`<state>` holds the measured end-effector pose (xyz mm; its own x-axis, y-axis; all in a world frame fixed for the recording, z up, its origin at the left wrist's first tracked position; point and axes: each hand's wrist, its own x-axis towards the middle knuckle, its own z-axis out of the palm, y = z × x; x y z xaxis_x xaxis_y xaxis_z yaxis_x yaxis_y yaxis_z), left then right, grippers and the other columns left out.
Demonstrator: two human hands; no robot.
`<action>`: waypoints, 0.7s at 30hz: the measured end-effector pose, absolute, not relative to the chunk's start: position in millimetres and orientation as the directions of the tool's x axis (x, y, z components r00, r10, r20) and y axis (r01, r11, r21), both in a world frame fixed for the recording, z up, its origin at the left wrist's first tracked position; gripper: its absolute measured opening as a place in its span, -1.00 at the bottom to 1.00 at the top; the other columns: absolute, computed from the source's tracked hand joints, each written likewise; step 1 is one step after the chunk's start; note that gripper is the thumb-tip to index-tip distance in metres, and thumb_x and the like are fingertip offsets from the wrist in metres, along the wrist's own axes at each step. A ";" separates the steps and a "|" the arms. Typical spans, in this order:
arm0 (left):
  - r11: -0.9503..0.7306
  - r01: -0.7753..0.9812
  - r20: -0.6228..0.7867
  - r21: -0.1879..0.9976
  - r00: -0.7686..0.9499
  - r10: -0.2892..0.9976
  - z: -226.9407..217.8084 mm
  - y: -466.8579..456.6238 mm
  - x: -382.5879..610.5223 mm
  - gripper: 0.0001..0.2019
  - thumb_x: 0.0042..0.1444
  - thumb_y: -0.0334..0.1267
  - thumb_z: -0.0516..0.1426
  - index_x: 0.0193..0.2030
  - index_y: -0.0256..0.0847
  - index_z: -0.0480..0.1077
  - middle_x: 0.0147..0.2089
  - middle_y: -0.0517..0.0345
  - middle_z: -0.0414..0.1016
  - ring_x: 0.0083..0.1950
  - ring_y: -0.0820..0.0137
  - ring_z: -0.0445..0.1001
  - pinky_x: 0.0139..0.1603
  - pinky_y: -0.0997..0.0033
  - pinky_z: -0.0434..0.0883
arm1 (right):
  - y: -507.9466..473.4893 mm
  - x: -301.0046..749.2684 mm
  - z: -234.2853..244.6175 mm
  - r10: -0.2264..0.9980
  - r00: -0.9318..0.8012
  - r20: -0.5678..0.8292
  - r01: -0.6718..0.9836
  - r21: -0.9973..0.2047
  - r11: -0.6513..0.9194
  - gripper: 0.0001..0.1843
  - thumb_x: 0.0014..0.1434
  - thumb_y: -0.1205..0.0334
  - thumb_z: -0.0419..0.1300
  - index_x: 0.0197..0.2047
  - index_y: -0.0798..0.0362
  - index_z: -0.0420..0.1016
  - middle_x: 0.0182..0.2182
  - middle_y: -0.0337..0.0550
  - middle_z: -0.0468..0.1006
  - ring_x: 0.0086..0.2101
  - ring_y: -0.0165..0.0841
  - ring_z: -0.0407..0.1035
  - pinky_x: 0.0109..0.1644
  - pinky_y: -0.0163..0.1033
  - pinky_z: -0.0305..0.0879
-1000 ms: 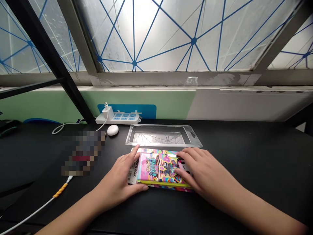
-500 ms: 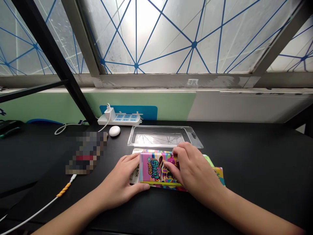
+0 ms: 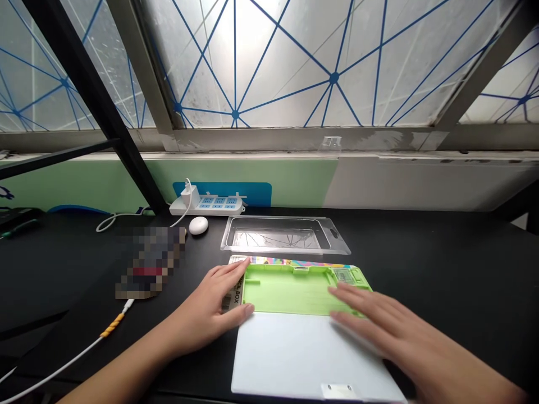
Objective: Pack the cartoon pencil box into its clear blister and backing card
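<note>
Open pencil box on a dark tabletop (image 3: 446, 269), seen from the wearer's viewpoint. The pencil box (image 3: 290, 294) lies near the middle of the tabletop's near edge, its green tray facing up and its white lid (image 3: 295, 353) folded down toward that edge; whether the lid overhangs it cannot be told. A printed card (image 3: 237, 293) shows beneath the tray along its far side and left end. A small gridded compartment (image 3: 345, 275) occupies the tray's far right corner, and a pale catch plate (image 3: 338, 391) sits on the lid's free margin.

The left hand (image 3: 210, 306) spans the box's left end in a light steadying hold, fingertips at the far left corner and thumb at the line where lid meets tray. The right hand (image 3: 379, 320) is blurred, its fingers extended and parted over the right end; contact cannot be determined.

Toward the tabletop's far edge, a clear plastic shell (image 3: 273, 240) lies just beyond the card. A white power strip (image 3: 219, 205) stands along the far edge, with a white rounded case (image 3: 198, 225) in front of it.

Handling (inferred): the box is probably light, of stiff moulded plastic, with a smooth, rather slippery lid. The fold between lid and tray is likely the weakest part; the tray's two end walls offer the soundest hold.
</note>
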<state>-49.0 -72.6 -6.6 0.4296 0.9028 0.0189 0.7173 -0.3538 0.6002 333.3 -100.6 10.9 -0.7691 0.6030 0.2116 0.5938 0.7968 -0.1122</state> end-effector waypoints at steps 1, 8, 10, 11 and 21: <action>-0.363 0.715 0.029 0.597 0.433 0.901 -6.6 -72.2 -48.9 -0.26 0.36 0.03 0.15 0.58 0.03 -0.04 0.56 0.05 0.12 0.55 0.00 0.07 0.46 -0.12 0.20 | -96.8 345.6 5.1 0.653 -0.731 0.200 0.633 -0.161 0.758 0.22 -0.06 -0.40 0.40 0.54 -0.20 0.04 0.47 0.04 0.16 0.34 0.25 0.18 0.28 0.28 0.36; -0.398 0.718 0.052 0.571 0.452 0.891 -9.4 -70.5 -49.3 -0.24 0.34 -0.01 0.17 0.58 0.02 -0.05 0.55 0.04 0.13 0.53 -0.01 0.10 0.46 -0.13 0.20 | -85.1 374.6 -28.1 0.797 -0.584 0.153 0.729 -0.334 0.598 0.41 -0.17 -0.34 0.49 0.57 -0.28 -0.18 0.53 0.11 -0.10 0.35 0.34 0.06 0.24 0.35 0.32; -0.397 0.721 0.052 0.568 0.450 0.892 -9.3 -70.6 -49.2 -0.25 0.36 0.01 0.14 0.58 0.02 -0.06 0.56 0.04 0.12 0.54 -0.02 0.09 0.46 -0.13 0.20 | -83.8 373.9 -30.2 0.818 -0.551 0.163 0.721 -0.401 0.565 0.29 -0.09 -0.29 0.48 0.56 -0.28 -0.09 0.53 0.10 -0.05 0.35 0.26 0.09 0.26 0.24 0.34; -0.395 0.723 0.048 0.566 0.450 0.892 -9.0 -70.7 -49.1 -0.27 0.38 0.02 0.12 0.58 0.01 -0.06 0.56 0.03 0.11 0.54 -0.02 0.09 0.46 -0.13 0.21 | -83.1 373.7 -30.1 0.829 -0.533 0.170 0.712 -0.438 0.548 0.22 -0.04 -0.27 0.46 0.54 -0.28 -0.04 0.52 0.08 -0.01 0.35 0.23 0.12 0.27 0.19 0.34; -0.353 0.667 0.060 0.656 0.420 0.906 -11.3 -75.7 -53.8 -0.40 0.50 0.11 -0.23 0.59 0.03 -0.08 0.59 0.12 0.02 0.58 0.05 0.01 0.50 -0.12 0.12 | -78.6 370.6 -20.7 0.893 -0.373 0.254 0.697 -0.558 0.450 -0.34 0.37 -0.11 0.10 0.47 -0.25 0.14 0.41 -0.02 0.31 0.30 0.03 0.30 0.25 0.10 0.39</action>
<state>-53.8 -75.7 -11.3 0.4199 0.9056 0.0600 0.6669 -0.3527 0.6563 370.6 -78.6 -20.7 -0.3728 0.8925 0.2539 0.6975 0.4500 -0.5577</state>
